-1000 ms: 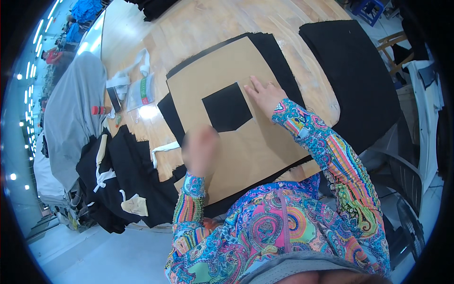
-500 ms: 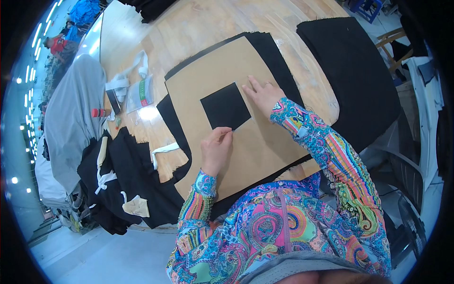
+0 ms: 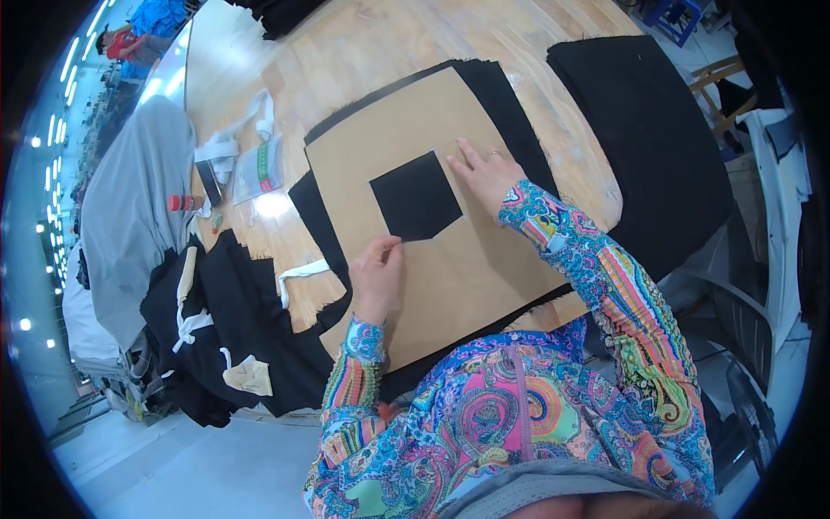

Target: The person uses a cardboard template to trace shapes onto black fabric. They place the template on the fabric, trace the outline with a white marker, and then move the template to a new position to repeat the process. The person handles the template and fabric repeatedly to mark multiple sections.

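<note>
A tan cardboard template point(image 3: 484, 268) lies over black fabric pieces point(image 3: 506, 108) on the table. Its middle has a pocket-shaped cutout, through which black cloth point(image 3: 417, 196) shows. My left hand point(image 3: 378, 275) is closed in a pinch at the cutout's lower left corner; whatever its fingertips hold is too small to make out. To the right of the opening, my right hand point(image 3: 488, 179) rests flat on the cardboard with fingers spread. Thin pale marks show by the cutout's lower right corner.
Folded black fabric point(image 3: 644, 138) is stacked at the right. On the left are more black cloth point(image 3: 233, 320), white strips point(image 3: 303, 272), a clear plastic packet point(image 3: 257, 170) and a small red-capped container point(image 3: 181, 203). A grey cloth point(image 3: 143, 208) drapes beyond them. A person point(image 3: 125, 45) is far back.
My left hand has slid left along the cutout's lower edge, from near its bottom point to the lower left corner. The right hand has stayed on the template.
</note>
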`<state>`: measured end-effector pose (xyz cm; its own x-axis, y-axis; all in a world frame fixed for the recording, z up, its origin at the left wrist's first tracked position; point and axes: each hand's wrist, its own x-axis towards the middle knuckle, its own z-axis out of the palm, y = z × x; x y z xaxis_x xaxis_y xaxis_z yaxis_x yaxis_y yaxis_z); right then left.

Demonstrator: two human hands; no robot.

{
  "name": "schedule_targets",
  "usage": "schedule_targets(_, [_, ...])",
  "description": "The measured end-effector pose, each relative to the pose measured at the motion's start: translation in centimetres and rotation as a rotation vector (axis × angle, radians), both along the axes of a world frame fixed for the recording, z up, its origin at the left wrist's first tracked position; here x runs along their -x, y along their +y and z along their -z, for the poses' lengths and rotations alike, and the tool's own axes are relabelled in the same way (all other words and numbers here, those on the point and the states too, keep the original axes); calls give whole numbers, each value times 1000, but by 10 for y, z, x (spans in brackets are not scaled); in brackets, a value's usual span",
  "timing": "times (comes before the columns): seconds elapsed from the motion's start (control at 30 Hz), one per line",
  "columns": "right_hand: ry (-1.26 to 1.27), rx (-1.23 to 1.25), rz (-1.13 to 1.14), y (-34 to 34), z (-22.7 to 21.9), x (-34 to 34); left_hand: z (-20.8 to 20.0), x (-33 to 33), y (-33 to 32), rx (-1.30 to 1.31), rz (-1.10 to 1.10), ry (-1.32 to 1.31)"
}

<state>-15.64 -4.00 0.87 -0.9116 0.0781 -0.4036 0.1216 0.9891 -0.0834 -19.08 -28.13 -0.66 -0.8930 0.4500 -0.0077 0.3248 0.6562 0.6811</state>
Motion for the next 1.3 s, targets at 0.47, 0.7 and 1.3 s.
schedule_targets(0.47, [19, -12, -10, 0, 2, 1, 7, -10, 23, -349, -48, -252])
schedule_targets(0.7, [107, 11, 32, -1, 11, -1, 9, -22, 70, -272, 141, -71])
schedule_targets(1.3, [97, 30, 46, -1, 7, -2, 5, -21, 70, -173, 164, -8])
